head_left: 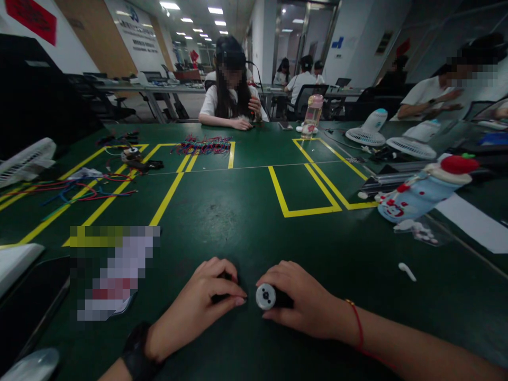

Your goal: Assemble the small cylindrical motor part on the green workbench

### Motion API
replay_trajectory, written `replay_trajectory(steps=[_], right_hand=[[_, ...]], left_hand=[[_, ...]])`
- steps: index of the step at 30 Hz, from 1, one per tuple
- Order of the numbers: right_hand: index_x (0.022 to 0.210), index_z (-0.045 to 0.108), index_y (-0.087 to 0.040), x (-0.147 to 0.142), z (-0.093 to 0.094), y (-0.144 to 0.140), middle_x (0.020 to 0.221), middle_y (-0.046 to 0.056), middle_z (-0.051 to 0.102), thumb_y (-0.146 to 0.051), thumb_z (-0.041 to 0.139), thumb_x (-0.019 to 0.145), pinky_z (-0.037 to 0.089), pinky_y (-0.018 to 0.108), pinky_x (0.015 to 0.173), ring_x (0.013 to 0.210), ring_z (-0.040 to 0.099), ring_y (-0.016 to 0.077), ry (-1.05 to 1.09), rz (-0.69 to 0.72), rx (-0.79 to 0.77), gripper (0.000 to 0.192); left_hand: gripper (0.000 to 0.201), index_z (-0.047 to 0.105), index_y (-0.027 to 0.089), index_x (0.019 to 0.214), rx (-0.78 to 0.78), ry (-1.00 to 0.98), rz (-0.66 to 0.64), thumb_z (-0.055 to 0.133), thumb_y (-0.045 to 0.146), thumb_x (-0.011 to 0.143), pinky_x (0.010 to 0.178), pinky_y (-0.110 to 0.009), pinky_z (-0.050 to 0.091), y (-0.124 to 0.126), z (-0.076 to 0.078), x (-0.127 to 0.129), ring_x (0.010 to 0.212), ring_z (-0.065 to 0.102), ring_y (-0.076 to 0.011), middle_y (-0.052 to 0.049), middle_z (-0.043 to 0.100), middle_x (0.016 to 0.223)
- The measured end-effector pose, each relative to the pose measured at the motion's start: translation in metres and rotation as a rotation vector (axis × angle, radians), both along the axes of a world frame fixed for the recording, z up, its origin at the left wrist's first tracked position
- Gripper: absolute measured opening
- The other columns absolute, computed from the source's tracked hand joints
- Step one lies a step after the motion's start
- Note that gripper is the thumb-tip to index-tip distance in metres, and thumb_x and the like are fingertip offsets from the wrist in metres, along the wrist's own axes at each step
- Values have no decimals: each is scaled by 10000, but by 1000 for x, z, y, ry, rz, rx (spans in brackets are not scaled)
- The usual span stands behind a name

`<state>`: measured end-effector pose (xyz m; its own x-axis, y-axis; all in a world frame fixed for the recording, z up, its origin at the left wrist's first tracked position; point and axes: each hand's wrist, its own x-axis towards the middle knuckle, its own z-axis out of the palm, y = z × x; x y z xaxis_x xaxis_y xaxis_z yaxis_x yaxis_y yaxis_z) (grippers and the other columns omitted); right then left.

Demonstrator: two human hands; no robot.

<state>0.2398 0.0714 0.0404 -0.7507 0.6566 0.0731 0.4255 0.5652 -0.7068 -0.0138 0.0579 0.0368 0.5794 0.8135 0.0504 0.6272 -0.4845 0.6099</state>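
- The right hand (305, 304) is closing its grip around a small black cylindrical part (282, 298), whose round silver-white end cap (265, 296) is facing the left hand; the part is lying low, just above or on the green surface (246, 222), near the person's edge.
- The left hand (206, 299) is curling over a second small dark piece (222, 288), mostly hidden under the fingers, so what it is cannot be told; the grip is closing on it, with a fingertip nearly touching the cap.
- The two pieces are sitting almost end to end, just apart. Judged from this, the step in hand is bringing the two ends together or working them against each other.
- To do it well, the hands should be keeping both pieces level and on one axis, with wrists resting on the surface for steadiness.
- The right thumb and fingers should be staying behind the cap, not over its face, so the joint is remaining in sight.
- A light, even pinch seems wiser than a squeeze; the part looks small and smooth, and could be rolling away.
- A white earbud (407, 271) is lying well apart to the right, and a dark phone (27, 296) to the left.
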Motion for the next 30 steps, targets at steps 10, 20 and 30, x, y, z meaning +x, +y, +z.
replay_trajectory(steps=[10,20,30], right_hand=[[1139,564,-237,1,1,2,1095,14,630,-350,695,814,364,335,838,949,528,187,2,3,-34,369],[1135,568,-245,2,1,2,1089,4,631,-353,704,806,364,331,843,948,533,181,-7,0,-28,372],[1116,567,-238,-1,-2,1,1064,5,630,-345,698,809,352,330,830,936,524,184,-13,-3,-4,350]], left_hand=[[212,701,272,1037,63,-44,277,532,368,954,863,-365,482,25,-15,-42,983,578,-231,-37,616,1033],[224,683,283,1060,85,29,293,617,417,893,899,-397,430,31,-17,-57,1030,552,-250,-30,605,1102],[166,713,363,1006,19,58,-20,720,359,840,824,-342,361,3,-1,-5,955,553,-211,20,622,1041]])
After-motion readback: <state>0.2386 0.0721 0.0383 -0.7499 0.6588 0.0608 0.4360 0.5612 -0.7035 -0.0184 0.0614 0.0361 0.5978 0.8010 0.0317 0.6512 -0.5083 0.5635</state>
